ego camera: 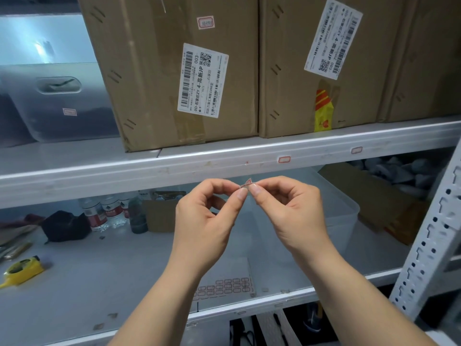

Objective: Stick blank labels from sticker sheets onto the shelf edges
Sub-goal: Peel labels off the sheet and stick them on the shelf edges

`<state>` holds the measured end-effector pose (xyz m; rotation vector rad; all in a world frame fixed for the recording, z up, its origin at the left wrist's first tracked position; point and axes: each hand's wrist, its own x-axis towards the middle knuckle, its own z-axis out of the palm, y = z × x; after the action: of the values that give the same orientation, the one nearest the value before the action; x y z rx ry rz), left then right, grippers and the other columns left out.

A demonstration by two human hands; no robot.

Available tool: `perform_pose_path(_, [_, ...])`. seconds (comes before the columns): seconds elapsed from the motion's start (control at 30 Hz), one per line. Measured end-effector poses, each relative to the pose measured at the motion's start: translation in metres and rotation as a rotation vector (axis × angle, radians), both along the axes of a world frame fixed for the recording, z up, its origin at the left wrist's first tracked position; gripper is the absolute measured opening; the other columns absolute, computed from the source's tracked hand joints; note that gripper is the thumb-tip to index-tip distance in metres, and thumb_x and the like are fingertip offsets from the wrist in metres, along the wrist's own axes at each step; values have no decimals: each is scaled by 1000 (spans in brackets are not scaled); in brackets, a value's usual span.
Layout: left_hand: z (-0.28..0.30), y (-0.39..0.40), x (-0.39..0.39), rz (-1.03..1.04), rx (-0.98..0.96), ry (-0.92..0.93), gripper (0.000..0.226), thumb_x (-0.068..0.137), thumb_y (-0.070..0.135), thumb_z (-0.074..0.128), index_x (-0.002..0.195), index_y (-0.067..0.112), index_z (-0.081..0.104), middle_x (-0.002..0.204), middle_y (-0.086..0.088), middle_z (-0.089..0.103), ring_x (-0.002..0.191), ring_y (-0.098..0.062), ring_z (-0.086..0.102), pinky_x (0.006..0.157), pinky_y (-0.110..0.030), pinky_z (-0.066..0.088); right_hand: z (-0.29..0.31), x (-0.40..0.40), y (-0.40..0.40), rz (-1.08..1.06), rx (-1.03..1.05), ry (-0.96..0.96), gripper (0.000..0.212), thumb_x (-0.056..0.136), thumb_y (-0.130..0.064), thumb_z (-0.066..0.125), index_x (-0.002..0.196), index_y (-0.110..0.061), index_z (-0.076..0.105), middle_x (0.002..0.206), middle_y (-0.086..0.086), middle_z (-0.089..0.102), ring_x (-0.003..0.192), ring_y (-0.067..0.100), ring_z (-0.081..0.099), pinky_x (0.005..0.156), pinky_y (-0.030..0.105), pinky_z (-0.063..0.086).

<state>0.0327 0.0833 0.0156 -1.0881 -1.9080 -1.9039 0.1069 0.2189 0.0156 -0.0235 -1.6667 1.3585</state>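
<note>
Head view: both hands meet just below the upper shelf edge (174, 168), the left hand (207, 221) and right hand (291, 216) each pinching a small red-bordered label (247, 184) between thumb and forefinger. The label looks folded or curled, so probably both hands hold it to straighten it. Two labels (284, 159) already sit on the edge to the right. The sticker sheet (224, 287) lies on the lower shelf, near for the next peel.

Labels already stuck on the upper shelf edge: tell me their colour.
White with a red border, as are the ones on the sticker sheet; head view.
</note>
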Motion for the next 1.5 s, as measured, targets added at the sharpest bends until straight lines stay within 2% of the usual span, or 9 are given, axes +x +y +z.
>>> perform_pose_path(0.1, [1,0,-1,13,11,20,9,84,43,74,85,34,74,80,13,72,58,-7,60,50,-27,55,0,1,-1,-5,-3,-3,7,81,-28,78,80,-22,81,77,0,80,74,42,70,72,53,59])
perform_pose_path(0.33, [2,2,0,9,-21,24,6,89,32,72,83,30,73,79,12,70,60,-10,61,50,-23,53,-3,2,3,-27,18,-15,16,78,-42,78,84,-28,82,78,-1,80,75,51,66,68,61,58])
perform_pose_path(0.43, [0,3,0,24,-42,57,9,93,24,73,85,28,73,79,11,69,61,-13,62,50,-26,55,-5,4,6,-78,47,-36,21,75,-47,78,84,-29,82,77,0,78,68,44,66,63,57,58])
perform_pose_path(0.57, [1,4,-2,16,-58,55,11,94,23,73,85,30,72,77,12,68,59,-12,61,51,-32,56,-4,8,14,-57,12,-56,33,70,-51,77,92,-27,80,74,-9,72,49,16,46,51,33,44])
perform_pose_path(0.67, [1,6,-1,-8,-77,61,9,93,27,72,85,31,72,79,12,70,61,-14,63,53,-34,58,-3,10,16,77,27,-84,32,71,-47,77,98,-30,81,78,-9,73,51,24,45,50,39,43])
perform_pose_path(0.8, [0,9,-2,-18,-88,66,7,92,27,74,86,31,71,81,11,71,64,-18,65,55,-47,58,-4,8,17,48,44,-84,16,74,-43,77,80,-28,80,69,11,74,53,41,52,49,49,46])
perform_pose_path(1.03, [-2,19,-2,46,-40,46,11,90,26,79,85,31,71,81,15,71,63,-14,60,56,-54,58,-10,11,24,4,-26,-65,19,75,-43,78,82,-25,81,69,19,72,55,25,48,48,46,41])
perform_pose_path(1.23, [4,34,6,126,-24,182,11,92,32,70,101,35,75,85,13,71,59,-14,58,56,-31,54,-11,21,34,-20,-56,-43,13,77,-37,78,82,-25,82,77,16,77,55,37,52,53,42,43])
perform_pose_path(1.5, [11,66,13,237,-71,223,23,91,24,76,113,29,77,86,15,72,61,-10,59,60,-18,49,-14,32,54,-17,-96,-38,7,79,-30,79,83,-26,83,69,-3,76,56,10,55,52,19,45])
